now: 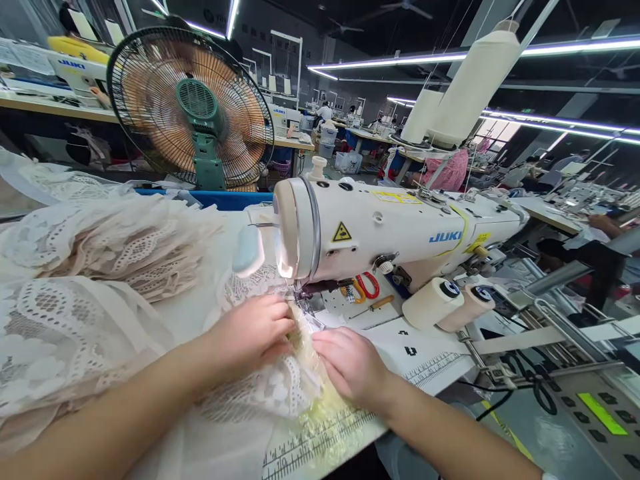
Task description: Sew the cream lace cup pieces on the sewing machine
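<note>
Lettering in blue on the sewing machine reads "JUKI", right of a yellow warning triangle, in the head view. Lace fabric lies by the needle end, partly hidden by the left hand; the right hand meets its edge. Both hands' fingers are bunched; whether they pinch, I cannot tell. Thread cones, fan and numbered ruler surround it.

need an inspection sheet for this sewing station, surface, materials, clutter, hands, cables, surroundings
Surface: white table, ruler markings along near edge
Job's things: lace fabric at the sewing machine's needle end; lace pile to the left
Clutter: wooden-handled tool beneath the machine arm; two thread cones beside it
Hands: left hand on the lace, right hand at its right edge; grip unclear
Cables: black cables bunched near the control panel
Surroundings: fan behind table; more machines and people beyond
</note>
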`<state>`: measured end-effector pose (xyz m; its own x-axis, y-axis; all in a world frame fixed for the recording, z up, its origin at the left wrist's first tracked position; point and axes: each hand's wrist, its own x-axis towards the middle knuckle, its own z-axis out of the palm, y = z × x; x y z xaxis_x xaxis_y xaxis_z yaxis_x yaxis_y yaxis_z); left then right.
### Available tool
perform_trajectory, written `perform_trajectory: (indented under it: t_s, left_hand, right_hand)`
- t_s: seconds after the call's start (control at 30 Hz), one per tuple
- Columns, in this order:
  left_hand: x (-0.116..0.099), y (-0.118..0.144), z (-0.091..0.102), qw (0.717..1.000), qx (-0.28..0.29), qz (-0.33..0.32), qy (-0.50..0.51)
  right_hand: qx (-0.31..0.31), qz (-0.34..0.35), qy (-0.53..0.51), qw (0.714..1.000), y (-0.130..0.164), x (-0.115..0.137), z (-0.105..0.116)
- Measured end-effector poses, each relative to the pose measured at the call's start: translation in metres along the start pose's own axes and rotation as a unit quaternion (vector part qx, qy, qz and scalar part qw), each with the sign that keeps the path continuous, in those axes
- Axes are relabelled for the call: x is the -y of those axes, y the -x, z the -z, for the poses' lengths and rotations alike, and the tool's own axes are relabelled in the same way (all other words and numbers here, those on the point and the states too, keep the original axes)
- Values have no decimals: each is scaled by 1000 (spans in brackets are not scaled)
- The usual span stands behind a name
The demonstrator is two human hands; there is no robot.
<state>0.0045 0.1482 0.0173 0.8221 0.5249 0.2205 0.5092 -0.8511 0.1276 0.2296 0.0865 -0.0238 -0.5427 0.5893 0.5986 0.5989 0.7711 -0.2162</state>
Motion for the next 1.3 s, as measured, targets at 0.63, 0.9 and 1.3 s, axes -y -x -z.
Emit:
perform_trajectory:
  t_s: [0.63, 0.9, 1.3]
  left_hand:
    - [-3, -1, 5, 964, 49, 250, 82]
    - [-27, -2, 15, 949, 195, 239, -67]
    - [-25, -16, 5, 935, 216, 273, -68]
  right_hand:
    - [72, -300, -146, 940, -20, 52, -6]
    - [211, -319, -85, 920, -14, 43, 6]
    - [302, -289, 3, 908, -38, 24, 16]
